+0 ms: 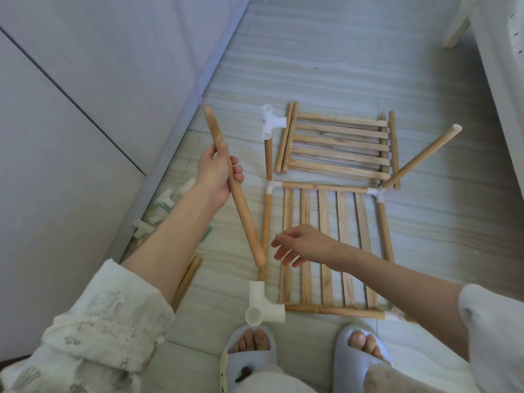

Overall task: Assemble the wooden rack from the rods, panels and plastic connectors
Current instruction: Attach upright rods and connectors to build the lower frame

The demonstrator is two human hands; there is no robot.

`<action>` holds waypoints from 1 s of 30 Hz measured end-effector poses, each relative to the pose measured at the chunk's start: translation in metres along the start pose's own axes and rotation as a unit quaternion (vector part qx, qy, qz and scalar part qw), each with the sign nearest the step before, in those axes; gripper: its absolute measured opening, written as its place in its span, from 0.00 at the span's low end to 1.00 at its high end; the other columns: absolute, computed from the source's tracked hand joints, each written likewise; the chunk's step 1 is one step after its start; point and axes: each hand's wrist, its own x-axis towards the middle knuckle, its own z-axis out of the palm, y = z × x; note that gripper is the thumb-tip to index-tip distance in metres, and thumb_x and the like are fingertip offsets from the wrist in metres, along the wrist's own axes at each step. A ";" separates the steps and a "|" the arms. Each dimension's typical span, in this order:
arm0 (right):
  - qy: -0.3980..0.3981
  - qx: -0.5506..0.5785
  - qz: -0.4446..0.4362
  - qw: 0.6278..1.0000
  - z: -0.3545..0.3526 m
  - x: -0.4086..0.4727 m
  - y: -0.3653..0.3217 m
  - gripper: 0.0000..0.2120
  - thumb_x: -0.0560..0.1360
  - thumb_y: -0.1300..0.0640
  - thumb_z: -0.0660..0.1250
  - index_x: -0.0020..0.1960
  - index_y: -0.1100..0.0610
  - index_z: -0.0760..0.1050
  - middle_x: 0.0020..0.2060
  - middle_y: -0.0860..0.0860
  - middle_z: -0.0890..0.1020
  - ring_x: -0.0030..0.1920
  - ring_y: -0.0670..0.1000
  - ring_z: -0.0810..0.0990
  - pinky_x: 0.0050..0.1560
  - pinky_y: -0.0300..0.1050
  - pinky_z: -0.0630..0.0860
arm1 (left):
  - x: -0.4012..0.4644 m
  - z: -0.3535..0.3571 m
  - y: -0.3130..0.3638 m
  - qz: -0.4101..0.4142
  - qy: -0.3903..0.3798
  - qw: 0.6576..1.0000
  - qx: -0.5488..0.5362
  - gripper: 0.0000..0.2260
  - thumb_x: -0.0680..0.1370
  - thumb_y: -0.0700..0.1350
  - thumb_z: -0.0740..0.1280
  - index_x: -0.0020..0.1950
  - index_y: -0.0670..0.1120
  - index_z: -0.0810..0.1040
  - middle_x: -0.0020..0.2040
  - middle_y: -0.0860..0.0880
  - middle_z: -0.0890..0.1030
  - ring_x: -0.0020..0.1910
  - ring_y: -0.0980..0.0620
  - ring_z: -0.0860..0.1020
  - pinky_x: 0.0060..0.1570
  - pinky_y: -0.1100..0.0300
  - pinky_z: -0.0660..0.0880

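My left hand (217,173) grips a long wooden rod (243,214) at its upper part; the rod slants down to the right, its lower end above the floor frame. My right hand (297,246) hovers open, fingers spread, just right of that lower end. On the floor lies a slatted panel (326,222) framed by rods and white plastic connectors. A three-way connector (262,306) sits at its near left corner with an empty socket facing up. A second slatted panel (340,146) lies beyond it. A rod (422,157) stands up slanted from the far right connector (378,192).
Loose white connectors (166,205) lie by the grey cabinet (71,123) on the left. Two spare rods (187,279) lie under my left forearm. A connector on a short rod (269,129) lies left of the far panel. My slippered feet (249,353) are at the bottom edge.
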 end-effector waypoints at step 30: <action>0.254 -0.148 -0.144 0.945 -0.053 0.050 -0.056 0.21 0.80 0.57 0.58 0.72 0.58 0.63 0.64 0.56 0.74 0.61 0.54 0.75 0.59 0.43 0.69 | -0.060 0.010 -0.044 -0.065 -0.039 0.993 0.091 0.07 0.83 0.45 0.54 0.50 0.48 0.70 0.32 0.48 0.68 0.24 0.55 0.65 0.20 0.65 0.63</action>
